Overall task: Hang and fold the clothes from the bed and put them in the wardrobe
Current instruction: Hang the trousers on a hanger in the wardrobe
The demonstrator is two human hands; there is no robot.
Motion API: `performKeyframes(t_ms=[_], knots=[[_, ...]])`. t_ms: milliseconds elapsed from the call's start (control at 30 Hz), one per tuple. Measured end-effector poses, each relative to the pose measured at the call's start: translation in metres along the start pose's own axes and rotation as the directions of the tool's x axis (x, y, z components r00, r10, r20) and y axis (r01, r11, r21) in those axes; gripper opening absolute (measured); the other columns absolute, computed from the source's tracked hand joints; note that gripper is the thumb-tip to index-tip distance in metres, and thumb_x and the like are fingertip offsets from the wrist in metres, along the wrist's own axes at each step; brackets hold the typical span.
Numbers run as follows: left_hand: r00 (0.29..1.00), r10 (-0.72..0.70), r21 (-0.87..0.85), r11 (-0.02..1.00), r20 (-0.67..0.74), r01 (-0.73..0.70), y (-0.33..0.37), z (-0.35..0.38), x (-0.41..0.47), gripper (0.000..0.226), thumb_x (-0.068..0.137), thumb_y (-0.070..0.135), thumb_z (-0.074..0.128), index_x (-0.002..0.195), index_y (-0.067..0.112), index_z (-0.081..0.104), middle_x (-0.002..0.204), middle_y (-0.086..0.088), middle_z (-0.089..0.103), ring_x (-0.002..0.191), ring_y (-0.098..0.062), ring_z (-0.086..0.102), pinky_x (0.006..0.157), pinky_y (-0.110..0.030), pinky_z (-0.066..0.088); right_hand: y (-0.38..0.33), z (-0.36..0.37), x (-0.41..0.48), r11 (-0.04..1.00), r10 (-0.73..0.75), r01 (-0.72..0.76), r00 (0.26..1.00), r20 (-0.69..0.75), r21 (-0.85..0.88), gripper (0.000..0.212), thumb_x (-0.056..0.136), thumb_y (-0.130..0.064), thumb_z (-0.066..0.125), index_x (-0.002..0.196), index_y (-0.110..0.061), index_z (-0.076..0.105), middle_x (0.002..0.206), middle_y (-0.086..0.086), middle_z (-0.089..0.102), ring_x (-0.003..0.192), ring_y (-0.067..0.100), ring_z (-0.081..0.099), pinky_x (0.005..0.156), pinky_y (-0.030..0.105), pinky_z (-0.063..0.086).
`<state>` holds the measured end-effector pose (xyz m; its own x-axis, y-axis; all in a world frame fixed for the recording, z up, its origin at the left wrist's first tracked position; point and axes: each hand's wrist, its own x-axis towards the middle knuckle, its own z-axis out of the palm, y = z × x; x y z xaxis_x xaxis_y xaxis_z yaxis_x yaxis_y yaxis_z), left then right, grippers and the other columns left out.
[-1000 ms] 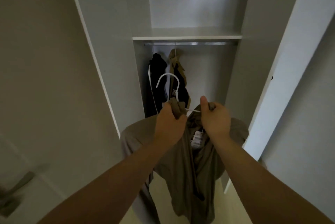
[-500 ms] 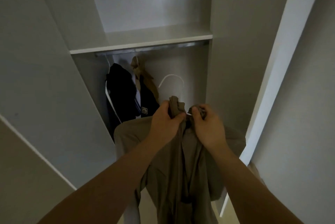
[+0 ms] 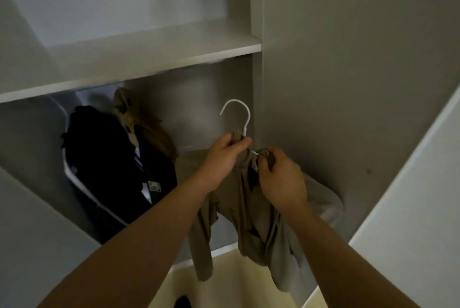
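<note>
Tan garment [image 3: 249, 210] on a white hanger [image 3: 239, 111] was held up inside the wardrobe [image 3: 323, 78], not yet hung.
The left hand [image 3: 222, 158] was closed round the hanger neck and the bunched collar; the right hand [image 3: 282, 179] was pinching cloth over the hanger's arm. For a clean hang, the collar should be seated evenly on both arms first, then the hook lifted onto the rail (hidden behind the shelf [image 3: 149, 63] edge), right of the dark garment [image 3: 112, 160]. The tan garment was seen as soft, creased and khaki-brown, with its loose ends drooping below both wrists.
</note>
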<state>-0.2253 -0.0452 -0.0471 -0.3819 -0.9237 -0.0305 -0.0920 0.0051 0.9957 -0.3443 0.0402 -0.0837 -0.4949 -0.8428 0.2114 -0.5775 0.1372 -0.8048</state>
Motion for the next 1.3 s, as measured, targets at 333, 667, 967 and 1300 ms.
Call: performKeyframes(t_ms=[333,667,967,1300], knots=[[0.867,0.481,0.545,0.696,0.128,-0.467,-0.045,-0.083,0.158,0.02,0.092,0.047,0.062,0.1,0.029,0.069,0.101,0.017,0.057,0.088,-0.002,0.055,0.08,-0.021,0.045,-0.03,0.101,0.1,0.954,0.231,-0.282,0.909,-0.347,-0.104,0.019,0.104,-0.031,0.046,0.105,-0.015,0.056,0.102,0.011,0.065,0.091,0.034,0.063,0.071,0.037,0.045],[0.831,0.522,0.472,0.693,0.193,-0.545,-0.082,-0.108,0.252,0.036,0.081,0.023,0.071,0.116,0.023,0.071,0.127,0.004,0.061,0.115,-0.013,0.058,0.1,-0.03,0.048,-0.032,0.169,0.174,0.964,0.166,-0.246,0.847,-0.505,-0.096,0.014,0.105,-0.031,0.042,0.095,-0.022,0.046,0.1,0.008,0.062,0.086,0.037,0.062,0.066,0.037,0.041],[0.75,0.658,0.493,0.631,0.068,-0.599,-0.108,-0.109,0.323,0.047,0.087,0.024,0.069,0.132,0.014,0.064,0.143,-0.006,0.055,0.129,-0.021,0.053,0.107,-0.026,0.035,-0.017,0.209,0.238,0.988,-0.006,-0.078,0.837,-0.547,-0.131,0.014,0.104,-0.033,0.042,0.102,-0.021,0.049,0.107,0.009,0.063,0.09,0.038,0.063,0.066,0.038,0.041],[0.461,0.854,0.449,0.519,-0.241,-0.727,-0.123,-0.123,0.4,0.047,0.096,0.031,0.047,0.128,0.001,0.064,0.137,-0.016,0.057,0.117,-0.015,0.049,0.098,0.006,0.019,-0.024,0.243,0.329,0.937,-0.324,0.178,0.767,-0.554,-0.301,0.016,0.099,-0.029,0.049,0.113,-0.021,0.051,0.11,0.007,0.062,0.091,0.037,0.065,0.062,0.036,0.035]])
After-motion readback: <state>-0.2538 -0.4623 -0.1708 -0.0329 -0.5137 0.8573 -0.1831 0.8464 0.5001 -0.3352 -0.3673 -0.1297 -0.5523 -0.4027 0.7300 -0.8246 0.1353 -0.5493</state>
